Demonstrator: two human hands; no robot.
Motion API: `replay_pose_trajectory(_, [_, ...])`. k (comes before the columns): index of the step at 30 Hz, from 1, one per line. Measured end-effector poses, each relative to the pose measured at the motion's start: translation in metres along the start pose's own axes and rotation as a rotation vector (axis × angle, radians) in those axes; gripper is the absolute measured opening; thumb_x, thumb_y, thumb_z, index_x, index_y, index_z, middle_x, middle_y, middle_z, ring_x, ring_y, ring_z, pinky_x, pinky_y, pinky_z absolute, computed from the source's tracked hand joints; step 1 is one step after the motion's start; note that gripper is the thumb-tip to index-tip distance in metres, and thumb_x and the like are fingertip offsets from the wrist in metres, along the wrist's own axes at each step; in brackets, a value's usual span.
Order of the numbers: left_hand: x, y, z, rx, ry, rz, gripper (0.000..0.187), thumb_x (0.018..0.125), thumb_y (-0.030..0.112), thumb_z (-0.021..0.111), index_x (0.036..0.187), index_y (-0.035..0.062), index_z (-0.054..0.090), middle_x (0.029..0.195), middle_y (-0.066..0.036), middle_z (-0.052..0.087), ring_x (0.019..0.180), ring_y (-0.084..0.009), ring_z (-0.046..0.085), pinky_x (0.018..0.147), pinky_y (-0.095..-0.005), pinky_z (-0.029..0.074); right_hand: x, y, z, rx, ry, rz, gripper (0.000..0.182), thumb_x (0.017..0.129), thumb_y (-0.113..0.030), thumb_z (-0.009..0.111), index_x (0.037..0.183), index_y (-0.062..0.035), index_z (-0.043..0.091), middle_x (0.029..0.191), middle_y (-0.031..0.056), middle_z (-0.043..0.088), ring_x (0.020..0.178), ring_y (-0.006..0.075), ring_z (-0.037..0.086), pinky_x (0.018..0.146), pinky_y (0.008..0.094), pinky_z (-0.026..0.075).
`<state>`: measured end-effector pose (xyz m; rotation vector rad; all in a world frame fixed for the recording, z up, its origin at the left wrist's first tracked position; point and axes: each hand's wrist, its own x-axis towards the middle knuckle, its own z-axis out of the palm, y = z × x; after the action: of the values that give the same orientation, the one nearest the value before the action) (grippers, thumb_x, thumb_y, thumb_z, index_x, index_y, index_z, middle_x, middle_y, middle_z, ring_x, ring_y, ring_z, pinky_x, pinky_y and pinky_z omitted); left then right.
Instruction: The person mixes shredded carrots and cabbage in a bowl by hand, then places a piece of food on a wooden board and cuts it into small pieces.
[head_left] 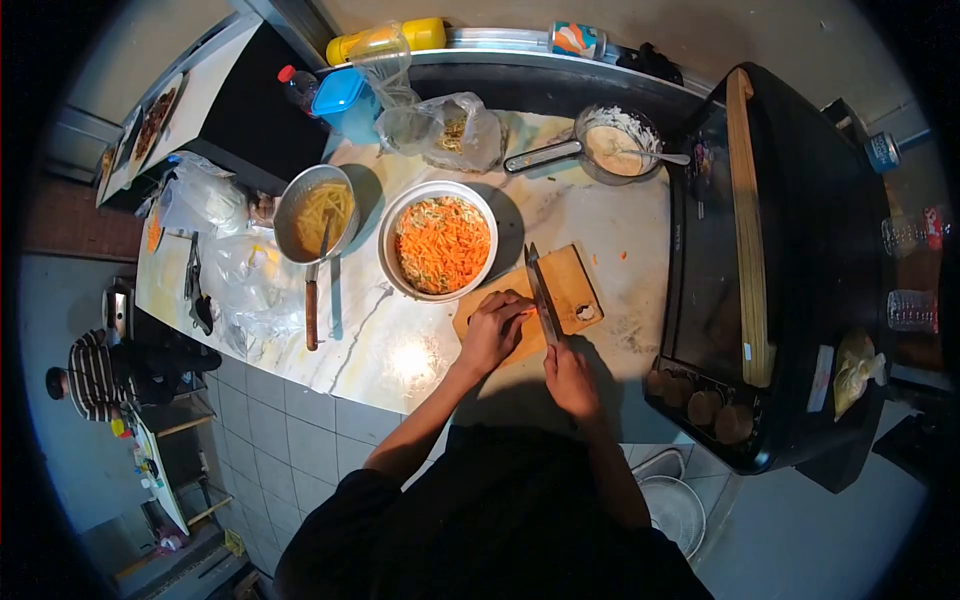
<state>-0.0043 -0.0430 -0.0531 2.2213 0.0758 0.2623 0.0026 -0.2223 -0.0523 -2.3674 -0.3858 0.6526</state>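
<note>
My left hand (493, 335) is closed on a small orange piece of carrot (528, 311), pressing it against the wooden cutting board (567, 272). In my right hand (572, 380) is the handle of a kitchen knife (542, 292). Its dark blade points away from me and lies right beside the carrot and my left fingertips. Most of the carrot is hidden by my fingers. Just left of the board stands a white bowl (384, 262) holding shredded orange carrot and paler shreds.
A saucepan (284, 236) with pale strips in liquid stands left, its handle toward me. Behind are plastic bags (480, 150), a blue-lidded container (345, 92) and a pan of batter (640, 172) with a spoon. A black oven (710, 270) borders the right. Another person (100, 375) is far left.
</note>
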Motion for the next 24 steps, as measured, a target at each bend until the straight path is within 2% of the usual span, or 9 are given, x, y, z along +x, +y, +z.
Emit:
replay_pose_trajectory(4, [-0.002,0.001,0.003,-0.056,0.046,-0.011,0.024,0.078,-0.001,0.064,0.101,0.0036,0.067,0.093,-0.013,0.064,0.091,-0.0332,0.060,0.081,-0.0382,0.048,0.002,0.001,-0.004,0.059,-0.002,-0.027,0.024,0.095,-0.024,0.046,0.098,-0.0008,0.054,0.087,0.0270,0.061,0.085,0.0489,0.055,0.074,0.0574,0.043])
replay_pose_trajectory(10, [-0.009,0.015,0.011,-0.014,0.231,-0.172,0.018,0.080,0.000,0.065,0.098,0.0002,0.068,0.092,-0.014,0.064,0.087,-0.0330,0.062,0.082,-0.0383,0.048,0.001,0.008,-0.010,-0.022,-0.027,-0.084,0.024,0.094,-0.023,0.047,0.100,-0.0003,0.053,0.083,0.0277,0.061,0.083,0.0483,0.056,0.074,0.0574,0.043])
replay_pose_trajectory(12, [-0.011,0.012,0.015,0.097,0.284,-0.152,0.017,0.080,0.009,0.070,0.097,0.0032,0.071,0.094,-0.012,0.064,0.084,-0.0285,0.065,0.074,-0.0356,0.052,0.000,0.008,-0.014,-0.046,-0.049,-0.080,0.023,0.094,-0.022,0.047,0.101,-0.0003,0.053,0.083,0.0275,0.061,0.083,0.0483,0.056,0.074,0.0575,0.043])
replay_pose_trajectory(15, [-0.013,0.017,0.017,0.104,0.286,-0.202,0.017,0.080,0.011,0.071,0.095,0.0030,0.071,0.095,-0.012,0.064,0.086,-0.0287,0.065,0.076,-0.0361,0.052,0.003,0.013,-0.013,-0.053,-0.062,-0.133,0.024,0.094,-0.022,0.048,0.101,0.0000,0.053,0.082,0.0277,0.061,0.082,0.0481,0.056,0.074,0.0575,0.043])
replay_pose_trajectory(17, [-0.014,0.016,0.020,0.131,0.289,-0.167,0.018,0.080,0.013,0.072,0.095,0.0025,0.072,0.097,-0.012,0.064,0.087,-0.0281,0.065,0.076,-0.0362,0.052,0.003,0.013,-0.014,-0.034,-0.050,-0.140,0.023,0.094,-0.022,0.048,0.101,0.0001,0.052,0.082,0.0274,0.061,0.082,0.0477,0.057,0.074,0.0574,0.043])
replay_pose_trajectory(19, [-0.013,0.017,0.022,0.067,0.295,-0.158,0.019,0.078,0.005,0.069,0.096,-0.0016,0.070,0.093,-0.013,0.061,0.084,-0.0290,0.060,0.076,-0.0366,0.048,0.003,0.012,-0.017,-0.014,-0.029,-0.139,0.023,0.094,-0.022,0.048,0.100,0.0002,0.052,0.081,0.0270,0.061,0.082,0.0473,0.057,0.073,0.0572,0.043])
replay_pose_trajectory(24, [-0.010,0.012,0.015,0.021,0.214,-0.135,0.021,0.078,0.004,0.069,0.098,-0.0002,0.070,0.093,-0.013,0.061,0.084,-0.0285,0.060,0.075,-0.0357,0.049,0.003,0.003,-0.027,-0.005,-0.098,-0.076,0.021,0.093,-0.021,0.049,0.096,-0.0003,0.052,0.079,0.0254,0.061,0.081,0.0461,0.058,0.070,0.0555,0.045])
